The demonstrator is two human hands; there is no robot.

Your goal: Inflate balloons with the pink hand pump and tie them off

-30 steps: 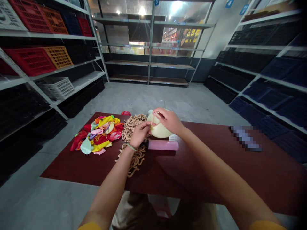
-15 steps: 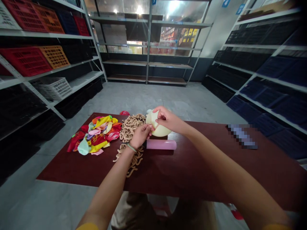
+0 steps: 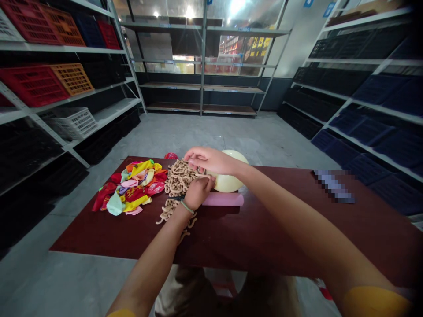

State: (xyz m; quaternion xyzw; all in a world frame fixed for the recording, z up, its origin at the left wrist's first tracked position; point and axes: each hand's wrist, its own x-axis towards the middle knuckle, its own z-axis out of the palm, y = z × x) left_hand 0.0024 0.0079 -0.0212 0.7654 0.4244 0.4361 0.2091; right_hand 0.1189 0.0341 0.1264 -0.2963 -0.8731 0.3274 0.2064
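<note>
My left hand (image 3: 200, 190) is closed in a pinch on the neck of a pale yellow inflated balloon (image 3: 228, 183); the neck itself is mostly hidden by the fingers. My right hand (image 3: 208, 160) passes in front of the balloon, its fingers loosely curved and apart over a heap of tan, curly cord-like pieces (image 3: 178, 178). Whether those fingertips touch the heap I cannot tell. Just under the balloon lies a pink cylinder (image 3: 224, 199), like a hand pump, its left end behind my left hand. Loose coloured balloons (image 3: 132, 187) lie piled further left.
The dark red table (image 3: 257, 233) carries everything. A blurred-out flat object (image 3: 334, 186) lies at its right. A red round thing (image 3: 171, 156) shows at the far edge. Shelves with red crates (image 3: 33, 86) and dark blue crates (image 3: 376, 127) flank the room.
My right hand has left the balloon's surface and moved left, over the tan heap. The balloon has shifted right; my left hand has moved slightly right, still pinching its neck.
</note>
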